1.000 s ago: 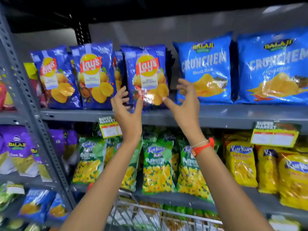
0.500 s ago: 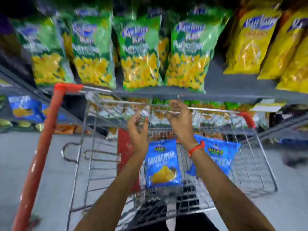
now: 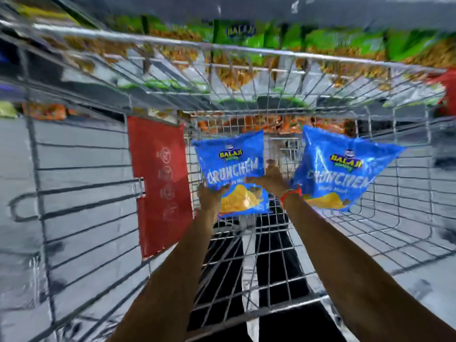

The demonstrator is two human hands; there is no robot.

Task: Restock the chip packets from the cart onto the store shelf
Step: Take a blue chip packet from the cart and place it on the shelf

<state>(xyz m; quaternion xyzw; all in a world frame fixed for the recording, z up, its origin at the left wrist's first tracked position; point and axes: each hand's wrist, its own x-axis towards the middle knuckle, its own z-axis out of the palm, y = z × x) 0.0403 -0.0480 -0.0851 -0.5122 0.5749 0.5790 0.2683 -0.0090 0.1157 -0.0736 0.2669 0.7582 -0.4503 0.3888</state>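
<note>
Gripped from both sides, one blue chip packet is held low in the wire cart, the left hand closed on its lower left edge and the right hand on its right. A second blue packet is seen just beside the right wrist, leaning on the mesh. Green packets on the shelf are blurred. A puffy, slick bag could be dropped if pinched only at the edges

1. The cart was bare wire metal, shiny and silvery.
2. Both blue chip packets looked like glossy, crinkled plastic film.
3. The red panel seemed matt plastic.
</note>
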